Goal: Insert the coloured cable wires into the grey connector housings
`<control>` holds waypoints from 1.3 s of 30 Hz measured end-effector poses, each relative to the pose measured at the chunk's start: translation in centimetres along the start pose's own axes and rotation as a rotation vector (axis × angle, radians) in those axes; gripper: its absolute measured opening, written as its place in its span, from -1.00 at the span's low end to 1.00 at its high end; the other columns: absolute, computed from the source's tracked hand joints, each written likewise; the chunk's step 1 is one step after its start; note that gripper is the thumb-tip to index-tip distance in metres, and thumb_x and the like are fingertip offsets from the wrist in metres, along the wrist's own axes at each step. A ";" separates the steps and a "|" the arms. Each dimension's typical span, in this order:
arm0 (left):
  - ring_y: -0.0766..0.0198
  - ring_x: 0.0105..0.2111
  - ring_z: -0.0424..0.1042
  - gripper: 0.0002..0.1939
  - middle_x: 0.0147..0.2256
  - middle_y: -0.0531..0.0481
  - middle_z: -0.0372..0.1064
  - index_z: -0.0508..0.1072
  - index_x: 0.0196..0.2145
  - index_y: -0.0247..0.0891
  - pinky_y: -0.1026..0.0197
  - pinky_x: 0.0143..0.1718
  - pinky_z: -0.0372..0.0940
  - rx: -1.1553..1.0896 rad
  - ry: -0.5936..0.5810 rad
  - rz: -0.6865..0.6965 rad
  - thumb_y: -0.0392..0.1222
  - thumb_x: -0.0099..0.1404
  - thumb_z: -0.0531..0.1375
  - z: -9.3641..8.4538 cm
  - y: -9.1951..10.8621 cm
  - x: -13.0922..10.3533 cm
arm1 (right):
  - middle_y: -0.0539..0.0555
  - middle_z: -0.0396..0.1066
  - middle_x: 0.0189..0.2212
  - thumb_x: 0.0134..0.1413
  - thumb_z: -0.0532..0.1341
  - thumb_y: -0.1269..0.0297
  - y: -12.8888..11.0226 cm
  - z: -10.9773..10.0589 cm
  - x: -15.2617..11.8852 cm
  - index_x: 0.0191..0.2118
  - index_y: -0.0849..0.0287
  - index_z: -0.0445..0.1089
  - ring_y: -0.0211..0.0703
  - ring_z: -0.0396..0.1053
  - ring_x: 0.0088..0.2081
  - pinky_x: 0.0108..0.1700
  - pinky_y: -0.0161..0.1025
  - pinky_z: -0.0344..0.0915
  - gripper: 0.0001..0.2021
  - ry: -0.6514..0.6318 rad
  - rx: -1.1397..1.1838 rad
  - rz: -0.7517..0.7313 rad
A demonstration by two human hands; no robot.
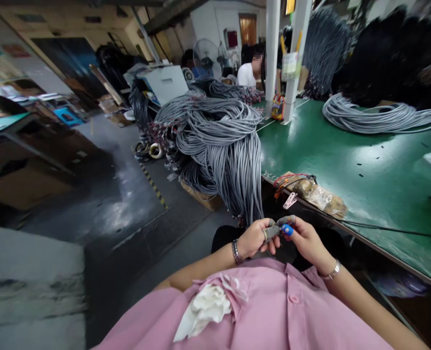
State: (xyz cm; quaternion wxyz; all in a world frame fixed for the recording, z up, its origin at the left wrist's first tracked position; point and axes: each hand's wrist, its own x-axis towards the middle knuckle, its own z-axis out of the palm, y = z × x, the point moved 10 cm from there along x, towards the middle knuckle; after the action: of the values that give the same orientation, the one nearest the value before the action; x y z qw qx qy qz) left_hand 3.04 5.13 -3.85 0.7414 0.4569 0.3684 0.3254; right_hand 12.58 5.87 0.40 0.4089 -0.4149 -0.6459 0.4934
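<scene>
My left hand (256,239) and my right hand (304,239) meet fingertip to fingertip in front of my pink shirt. Grey covers wrap fingers on both hands, and a blue cover (287,230) sits on my right thumb. Both hands are closed in a pinch; whatever lies between the fingertips is too small to make out. Just beyond them, at the table's edge, is a wooden block (319,197) wrapped in clear tape, with red and black wires on it. A pale pink clip (290,201) hangs beside the block. Bundled grey cables (233,160) drape down close to my left hand.
The green table (310,146) stretches to the right, holding a coil of grey cable (379,116) and small black bits. White posts (272,53) rise from it. A person in white (246,75) is at the back. A cardboard box (202,197) stands under the cables.
</scene>
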 end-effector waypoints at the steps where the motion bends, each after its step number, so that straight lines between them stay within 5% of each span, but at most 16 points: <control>1: 0.44 -0.75 0.26 -0.65 -0.58 0.02 0.37 0.29 -0.41 -0.31 0.43 -0.79 -0.11 0.019 -0.001 -0.002 0.08 0.18 0.18 0.1 0.2 0.2 | 0.02 0.38 -0.43 0.16 0.14 0.16 0.0 -0.1 0.0 -0.20 0.15 0.38 -0.25 0.26 -0.47 -0.41 -0.29 0.25 -0.80 0.008 0.007 -0.002; 6: 0.51 -0.83 0.07 -0.63 -0.67 0.07 0.31 0.33 -0.46 -0.32 0.39 -0.81 -0.17 0.055 0.062 -0.007 0.10 0.19 0.17 -0.3 -0.3 0.6 | 0.03 0.38 -0.41 0.13 0.16 0.17 1.5 -0.3 -0.2 -0.19 0.14 0.41 -0.23 0.26 -0.42 -0.37 -0.29 0.23 -0.80 0.087 0.121 0.046; 12: 0.43 -0.73 0.27 -0.68 -0.60 0.05 0.37 0.27 -0.42 -0.28 0.42 -0.78 -0.09 -0.250 0.262 0.047 0.01 0.12 0.26 -2.6 -1.9 0.0 | -0.02 0.31 -0.45 0.02 0.23 0.17 7.1 -1.6 -1.0 -0.27 0.13 0.41 -0.30 0.21 -0.48 -0.46 -0.33 0.17 -0.82 0.329 0.523 0.330; 17: 0.41 -0.69 0.31 -0.67 -0.56 0.02 0.40 0.29 -0.42 -0.30 0.41 -0.74 0.04 -0.224 0.366 0.119 0.02 0.12 0.25 -4.0 -1.9 -0.2 | -0.01 0.32 -0.43 0.04 0.25 0.15 4.9 0.9 0.3 -0.20 0.15 0.38 -0.30 0.20 -0.46 -0.43 -0.33 0.17 -0.77 0.087 0.363 0.274; 26: 0.33 -0.57 0.41 -0.65 -0.51 -0.01 0.40 0.36 -0.33 -0.32 0.32 -0.57 0.30 0.069 0.285 0.096 0.06 0.14 0.23 -4.4 -2.4 0.3 | -0.04 0.30 -0.52 0.07 0.23 0.14 4.9 1.9 2.5 -0.33 0.19 0.33 -0.31 0.17 -0.52 -0.48 -0.33 0.15 -0.80 -0.013 0.146 0.226; 29: 0.32 -0.57 0.41 -0.65 -0.55 0.04 0.37 0.37 -0.26 -0.29 0.33 -0.57 0.29 0.211 0.300 0.122 0.03 0.12 0.25 -4.9 -1.4 0.1 | -0.01 0.34 -0.49 0.04 0.25 0.17 4.6 1.7 3.0 -0.34 0.20 0.37 -0.29 0.22 -0.48 -0.46 -0.32 0.18 -0.81 -0.072 0.128 0.210; 33: 0.32 -0.51 0.42 -0.74 -0.49 0.01 0.38 0.41 -0.43 -0.30 0.33 -0.48 0.30 0.397 0.222 0.176 -0.04 0.07 0.30 -3.9 0.4 0.5 | 0.01 0.38 -0.47 -0.01 0.28 0.19 3.9 1.7 3.6 -0.36 0.20 0.40 -0.27 0.26 -0.47 -0.45 -0.31 0.20 -0.82 -0.086 0.143 0.204; 39: 0.36 -0.64 0.35 -0.64 -0.58 0.02 0.34 0.39 -0.43 -0.33 0.33 -0.59 0.25 0.057 0.181 0.039 0.08 0.13 0.23 -3.5 -0.9 1.4 | -0.08 0.24 -0.61 -0.03 0.28 0.23 5.6 1.8 3.4 -0.38 0.17 0.35 -0.33 0.15 -0.59 -0.53 -0.34 0.10 -0.85 0.064 0.384 0.324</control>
State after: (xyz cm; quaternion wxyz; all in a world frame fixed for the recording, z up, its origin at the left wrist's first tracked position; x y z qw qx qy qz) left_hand 0.97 7.49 -6.08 0.6853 0.4535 0.4341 0.3693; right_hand 10.50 9.50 -4.98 0.4162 -0.4429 -0.4520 0.6529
